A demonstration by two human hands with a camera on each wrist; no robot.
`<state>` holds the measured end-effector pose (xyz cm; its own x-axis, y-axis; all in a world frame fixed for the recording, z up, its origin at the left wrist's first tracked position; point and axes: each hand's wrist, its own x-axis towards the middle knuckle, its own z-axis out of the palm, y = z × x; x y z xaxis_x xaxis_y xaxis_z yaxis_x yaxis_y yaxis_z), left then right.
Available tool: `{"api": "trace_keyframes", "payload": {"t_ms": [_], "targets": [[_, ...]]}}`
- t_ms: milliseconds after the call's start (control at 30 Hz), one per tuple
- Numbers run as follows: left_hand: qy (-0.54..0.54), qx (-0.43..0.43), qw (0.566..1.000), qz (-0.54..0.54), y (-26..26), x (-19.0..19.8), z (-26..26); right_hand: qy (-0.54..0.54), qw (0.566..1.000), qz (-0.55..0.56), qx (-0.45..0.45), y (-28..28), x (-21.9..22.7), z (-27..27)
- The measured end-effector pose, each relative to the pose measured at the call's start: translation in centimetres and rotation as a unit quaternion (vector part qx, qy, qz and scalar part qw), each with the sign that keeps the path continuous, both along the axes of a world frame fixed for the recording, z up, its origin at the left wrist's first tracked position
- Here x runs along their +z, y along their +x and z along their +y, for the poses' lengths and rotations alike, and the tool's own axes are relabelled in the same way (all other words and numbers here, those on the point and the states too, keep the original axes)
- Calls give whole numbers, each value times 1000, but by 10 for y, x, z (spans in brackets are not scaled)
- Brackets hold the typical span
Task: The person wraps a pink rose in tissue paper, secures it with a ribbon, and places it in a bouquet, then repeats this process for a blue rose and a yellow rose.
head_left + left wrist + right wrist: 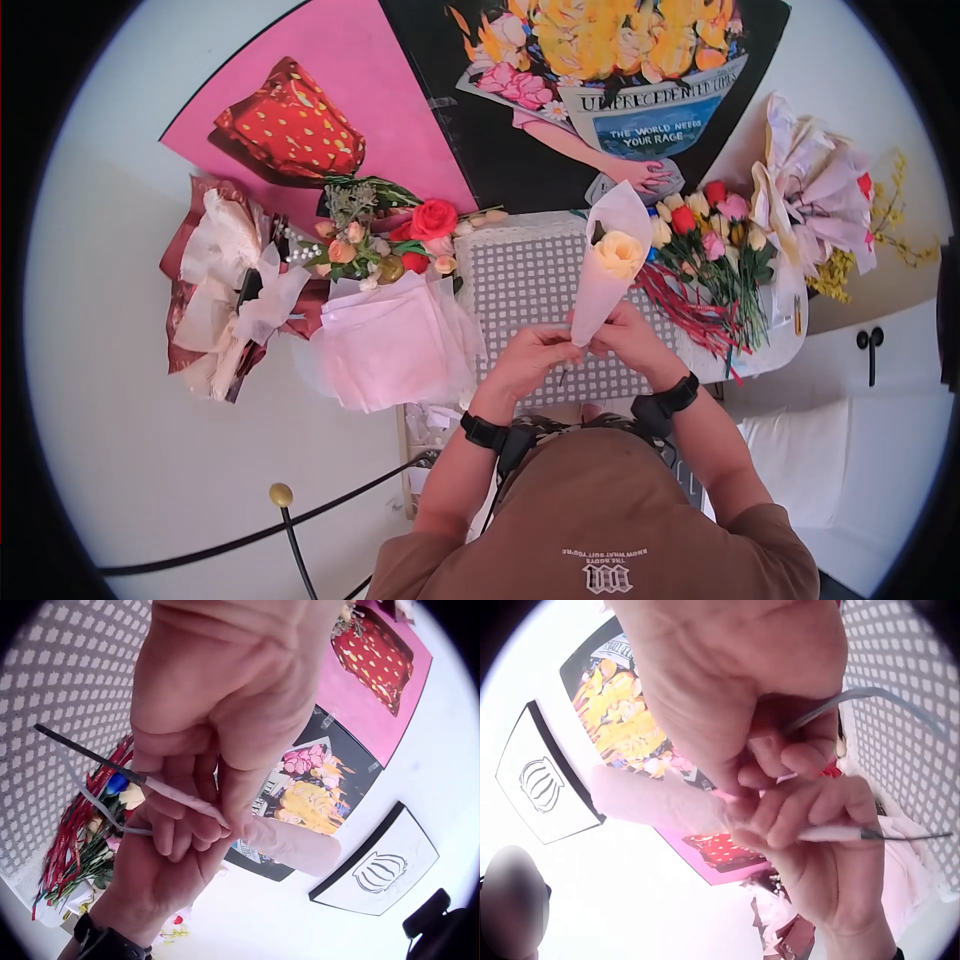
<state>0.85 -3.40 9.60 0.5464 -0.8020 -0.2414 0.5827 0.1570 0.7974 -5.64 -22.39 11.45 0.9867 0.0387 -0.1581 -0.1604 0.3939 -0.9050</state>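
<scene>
A cream rose (pixel 619 253) stands in a pale pink paper cone (pixel 598 300), held upright over the table. My left hand (pixel 532 362) pinches the cone's narrow base, its fingers curled round the wrapped stem (pixel 829 834). Beside it, my right hand (pixel 637 347) is curled at the same base with a thin grey ribbon (pixel 877 693) in its fingers. In the left wrist view the stem's dark bare end (pixel 82 751) sticks out below the paper. The fingers partly hide where ribbon and paper meet.
Pink paper sheets (pixel 385 345) and mixed flowers (pixel 350 240) lie left on the checked table (pixel 525 280). Right are more flowers (pixel 705 225), red ribbons (pixel 685 310) and a wrapped bouquet (pixel 815 190). Dark-red and white wrapping (pixel 220 290) is far left.
</scene>
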Motion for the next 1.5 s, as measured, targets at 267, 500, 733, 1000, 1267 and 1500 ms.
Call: {"api": "trace_keyframes", "payload": {"t_ms": [267, 500, 733, 1000, 1267, 1500], "targets": [[-68, 30, 997, -36, -8, -10, -46, -100, 981, -42, 164, -3, 14, -62], [-57, 143, 984, -88, -17, 16, -76, -66, 982, -41, 173, -2, 25, -84], [-52, 268, 941, -203, -4, 22, -82, -141, 982, -128, 14, -6, 36, -65], [-13, 284, 893, -348, 18, 24, -81, -460, 814, -347, -71, 12, 59, -33], [-11, 231, 950, -209, 30, 39, -75, -240, 945, -219, -25, 8, 55, -31], [-71, 214, 952, -205, 38, 32, -77, -150, 974, -171, -3, 6, 38, -48]]}}
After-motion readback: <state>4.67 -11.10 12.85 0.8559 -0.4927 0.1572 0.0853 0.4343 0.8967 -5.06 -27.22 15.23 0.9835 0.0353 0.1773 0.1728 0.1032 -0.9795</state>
